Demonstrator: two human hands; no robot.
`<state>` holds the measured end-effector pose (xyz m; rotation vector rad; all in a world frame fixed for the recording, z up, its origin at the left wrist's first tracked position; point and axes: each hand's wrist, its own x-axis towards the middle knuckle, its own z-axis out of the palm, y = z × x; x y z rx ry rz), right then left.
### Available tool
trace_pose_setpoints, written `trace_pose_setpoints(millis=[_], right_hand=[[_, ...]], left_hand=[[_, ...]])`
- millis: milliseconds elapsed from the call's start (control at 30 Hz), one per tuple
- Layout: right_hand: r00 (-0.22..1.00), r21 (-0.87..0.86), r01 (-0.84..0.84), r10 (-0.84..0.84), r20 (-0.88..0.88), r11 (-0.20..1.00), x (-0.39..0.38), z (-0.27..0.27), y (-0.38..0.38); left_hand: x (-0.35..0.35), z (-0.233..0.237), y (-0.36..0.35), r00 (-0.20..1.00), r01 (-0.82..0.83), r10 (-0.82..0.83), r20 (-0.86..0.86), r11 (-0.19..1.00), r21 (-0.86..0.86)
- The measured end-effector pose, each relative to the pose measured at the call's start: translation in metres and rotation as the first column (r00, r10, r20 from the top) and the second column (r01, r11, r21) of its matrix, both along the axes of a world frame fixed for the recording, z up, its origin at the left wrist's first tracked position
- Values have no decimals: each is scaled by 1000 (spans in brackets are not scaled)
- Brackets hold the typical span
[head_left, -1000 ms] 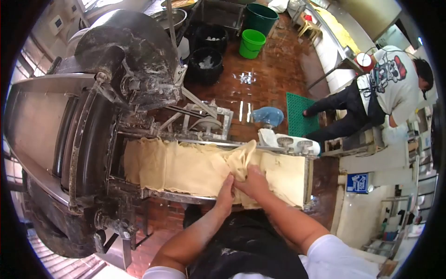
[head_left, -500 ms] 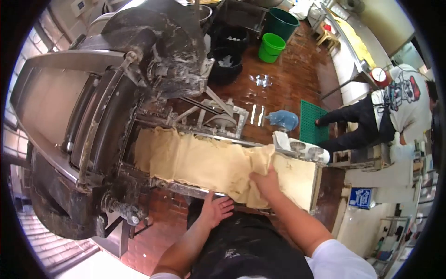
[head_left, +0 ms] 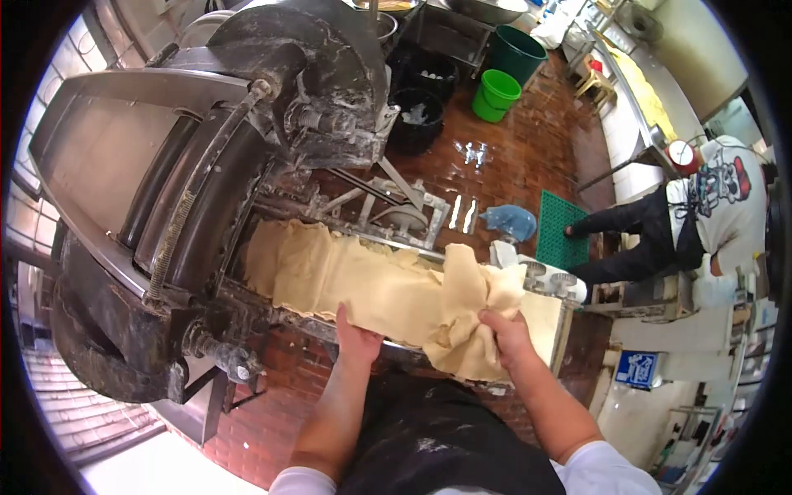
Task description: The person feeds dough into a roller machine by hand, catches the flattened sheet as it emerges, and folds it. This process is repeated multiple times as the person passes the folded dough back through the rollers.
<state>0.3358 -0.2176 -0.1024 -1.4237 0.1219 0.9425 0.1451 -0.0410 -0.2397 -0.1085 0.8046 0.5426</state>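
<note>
A long pale dough sheet lies along the conveyor of a dough sheeter, its edges ragged. Toward the right end, part of it is bunched and raised in folds. My right hand is closed around the near side of that gathered part. At the near edge of the sheet is my left hand, with its thumb stretched out against the dough and its other fingers partly hidden. The steel and dark rollers of the sheeter stand beyond the left end of the dough.
Flour-crusted machine housing rises at the left. A green bucket and dark tubs stand on the wet tiled floor. Another person bends at the right beside a green mat. A blue box is at the lower right.
My right hand has pulled the right part of the dough up into folds and shifted right. My left hand has moved up and left to the dough's near edge. The view has shifted slightly.
</note>
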Motion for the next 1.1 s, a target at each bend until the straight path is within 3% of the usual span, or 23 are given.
trace_pose_setpoints(millis=[67, 167, 233, 333, 467, 533, 567, 633, 667, 733, 867, 967, 1000, 1067, 1100], right_hand=[[1000, 13, 11, -11, -11, 1000, 5, 2, -8], [998, 0, 29, -29, -63, 1000, 11, 13, -23], [1000, -57, 18, -17, 10, 998, 16, 16, -37], [999, -94, 51, -50, 14, 994, 25, 20, -56], [996, -158, 87, -86, 18, 984, 33, -4, -71], [995, -169, 95, -91, 28, 981, 30, -7, -72], [996, -188, 85, -84, 13, 979, 28, -6, -70], [998, -207, 63, -64, 0, 976, 26, -4, -61], [999, -136, 42, -45, -18, 990, 25, -4, -55], [1000, -35, -19, 19, -19, 999, 20, -1, -38], [986, 32, -150, 147, 77, 988, -2, 28, 29], [967, 141, -256, 253, 38, 956, -21, 27, 81], [964, 175, -265, 264, 34, 948, -28, 18, 101], [949, -43, -289, 292, 118, 956, -45, 3, 139], [945, -65, -295, 302, 128, 953, -55, -1, 159]], left_hand=[[3, -4, -2, 999, 33, -33, -15, 999, 13], [8, 17, -10, 982, 59, -78, -173, 992, -114], [7, 22, -13, 885, 129, -157, -439, 987, -94], [-13, 13, -8, 786, 235, -183, -591, 972, 12], [-41, -2, 21, 742, 123, -67, -667, 992, 37], [-41, -8, 39, 681, 103, 48, -730, 982, 161], [-38, -10, 44, 680, 99, 49, -731, 983, 158], [-31, -12, 50, 652, -69, 119, -749, 993, 99], [-28, -17, 49, 653, -74, 121, -748, 993, 97], [-20, -32, 45, 760, -257, 244, -602, 964, 67], [-9, -45, 44, 834, -268, 224, -504, 963, -14], [-15, -38, 47, 634, 253, 10, -773, 942, 219], [-19, -26, 50, 634, 253, 11, -773, 942, 221], [-29, 1, 59, 381, 711, -57, -923, 656, 253], [-60, -75, 73, 509, 733, 47, -859, 499, 462]])
